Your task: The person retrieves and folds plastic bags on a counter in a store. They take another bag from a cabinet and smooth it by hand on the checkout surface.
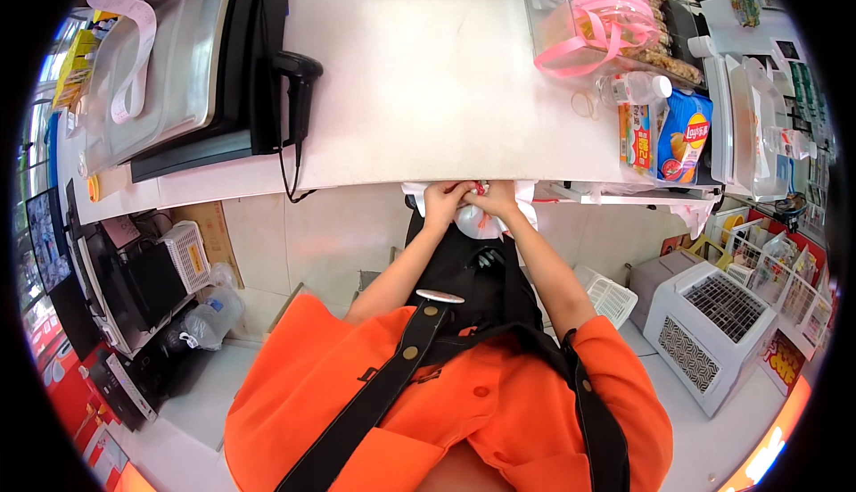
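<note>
Over my lap, at the near edge of the white counter [392,90], both hands meet at the gathered neck of a small translucent plastic bag [478,225]. My left hand [444,202] is closed, its fingertips pinching at the neck. From the other side my right hand [498,198] closes on the same spot. Something small and red shows between the fingers, and a reddish patch marks the bag's front. White material [526,199], perhaps another bag, sticks out behind both hands. The fingers hide most of the bag's neck.
On the counter's left lie a black handheld scanner [299,90] with a hanging cord and a clear plastic tray [147,55]. At right are pink ribbon [611,24], a clear bottle [635,88] and a blue snack bag [685,135]. A grey-white pet carrier [709,331] stands lower right.
</note>
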`<state>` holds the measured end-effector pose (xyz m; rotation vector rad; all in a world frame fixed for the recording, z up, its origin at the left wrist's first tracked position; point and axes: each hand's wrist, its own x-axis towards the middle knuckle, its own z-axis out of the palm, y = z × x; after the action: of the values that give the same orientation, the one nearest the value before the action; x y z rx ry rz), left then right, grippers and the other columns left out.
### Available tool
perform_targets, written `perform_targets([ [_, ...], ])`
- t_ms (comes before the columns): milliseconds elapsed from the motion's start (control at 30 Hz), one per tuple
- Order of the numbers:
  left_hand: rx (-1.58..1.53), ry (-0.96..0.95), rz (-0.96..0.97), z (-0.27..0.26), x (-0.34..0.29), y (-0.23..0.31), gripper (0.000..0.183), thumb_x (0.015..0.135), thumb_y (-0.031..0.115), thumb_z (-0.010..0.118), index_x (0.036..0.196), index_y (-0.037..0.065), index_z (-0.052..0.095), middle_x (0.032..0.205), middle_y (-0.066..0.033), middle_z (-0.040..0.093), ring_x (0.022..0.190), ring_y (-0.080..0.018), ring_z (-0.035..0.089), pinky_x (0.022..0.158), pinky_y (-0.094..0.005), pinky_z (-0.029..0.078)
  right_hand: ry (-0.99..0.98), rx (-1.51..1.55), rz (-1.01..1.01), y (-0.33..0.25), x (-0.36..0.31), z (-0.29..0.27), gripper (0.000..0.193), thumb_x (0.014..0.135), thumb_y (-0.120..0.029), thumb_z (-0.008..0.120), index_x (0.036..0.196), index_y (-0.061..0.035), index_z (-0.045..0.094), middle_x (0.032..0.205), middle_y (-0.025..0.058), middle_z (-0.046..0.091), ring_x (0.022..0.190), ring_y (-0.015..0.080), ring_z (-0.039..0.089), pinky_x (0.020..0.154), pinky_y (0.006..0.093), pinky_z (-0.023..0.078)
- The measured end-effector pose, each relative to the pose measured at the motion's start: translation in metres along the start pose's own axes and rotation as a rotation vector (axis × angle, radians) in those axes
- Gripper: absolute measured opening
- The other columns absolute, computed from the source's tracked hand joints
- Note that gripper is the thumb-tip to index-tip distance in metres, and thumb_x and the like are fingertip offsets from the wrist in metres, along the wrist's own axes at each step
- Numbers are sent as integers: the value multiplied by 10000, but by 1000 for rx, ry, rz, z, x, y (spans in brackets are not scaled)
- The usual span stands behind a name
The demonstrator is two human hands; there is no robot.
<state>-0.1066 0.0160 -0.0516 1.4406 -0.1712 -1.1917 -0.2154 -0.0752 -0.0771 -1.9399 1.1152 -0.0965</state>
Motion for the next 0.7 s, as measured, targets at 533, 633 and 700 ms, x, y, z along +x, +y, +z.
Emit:
perform_targets([
  [533, 199, -44, 83, -18, 30, -2, 266, 711, 39, 752, 923, -55, 622, 873, -85, 659, 804, -162, 628, 700, -301, 538, -364, 112, -283, 29, 44, -2, 536, 590, -536, 748, 930, -133, 654, 886, 50, 649, 848, 233, 593, 810, 375, 462],
  [633, 258, -159, 147, -16, 26, 4, 279, 748, 106, 732, 961, -37, 622, 838, -87, 663, 758, -166, 641, 658, -295, 544, -110, 90, 38, 19, 17, 2, 790, 523, -617, 760, 1122, -130, 595, 1160, 104, 583, 1101, 306, 519, 946, 442, 380],
  [700, 416, -304, 274, -22, 21, 6, 447, 741, 234, 734, 1082, -11, 582, 994, -141, 634, 908, -241, 627, 758, -380, 523, 280, -234, 33, 9, -8, 5, 913, 518, -609, 763, 1236, -112, 494, 1290, 170, 445, 1203, 384, 376, 1006, 512, 267],
])
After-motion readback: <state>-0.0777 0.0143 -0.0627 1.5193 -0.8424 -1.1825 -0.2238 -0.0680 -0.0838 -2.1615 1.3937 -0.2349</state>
